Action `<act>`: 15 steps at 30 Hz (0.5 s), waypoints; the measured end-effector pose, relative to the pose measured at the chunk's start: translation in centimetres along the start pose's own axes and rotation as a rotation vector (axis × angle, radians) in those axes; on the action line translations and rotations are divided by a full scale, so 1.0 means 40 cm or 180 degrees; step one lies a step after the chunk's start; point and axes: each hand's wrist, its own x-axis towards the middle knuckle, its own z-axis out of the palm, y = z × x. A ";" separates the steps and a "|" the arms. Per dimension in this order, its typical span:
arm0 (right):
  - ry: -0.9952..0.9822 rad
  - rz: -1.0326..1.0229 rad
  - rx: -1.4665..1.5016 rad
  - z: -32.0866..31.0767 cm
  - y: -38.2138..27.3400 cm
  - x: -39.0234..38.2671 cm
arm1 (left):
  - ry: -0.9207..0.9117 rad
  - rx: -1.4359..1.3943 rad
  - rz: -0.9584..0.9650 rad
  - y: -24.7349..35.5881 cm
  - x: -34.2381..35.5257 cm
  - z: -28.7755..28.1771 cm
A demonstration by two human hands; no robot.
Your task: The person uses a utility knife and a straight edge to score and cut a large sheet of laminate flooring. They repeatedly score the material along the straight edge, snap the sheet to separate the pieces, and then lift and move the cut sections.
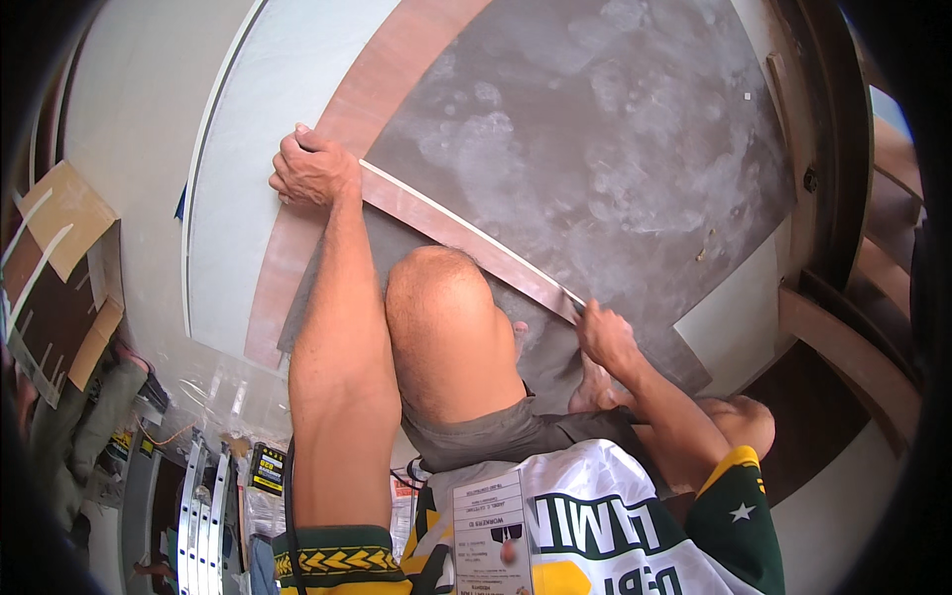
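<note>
A long flat reddish-brown strip with a pale edge lies slantwise across a large dark grey-brown sheet on the floor. My left hand is closed round its far left end. Near the strip's other end, my right hand is closed on a small thin dark tool, whose tip meets the strip. Its handle is hidden by my fingers, so I cannot tell its kind. My bent knee rises just on the near side of the strip.
A curved reddish band and a pale curved-edged panel lie at the left. Curved brown wooden pieces stand at the right. An open cardboard box, a metal ladder and other gear lie at lower left.
</note>
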 end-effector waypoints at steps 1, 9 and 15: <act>0.0000 0.0084 -0.0094 -0.006 0.018 -0.016 | 0.0010 -0.0038 0.0009 0.007 0.003 0.001; 0.1009 -0.1533 0.1187 -0.254 -0.482 0.213 | -0.0051 -0.0050 0.0005 0.008 -0.004 0.000; 0.0548 -0.1380 0.1338 -0.272 -0.603 0.283 | -0.0008 -0.0020 0.0004 -0.002 0.002 0.008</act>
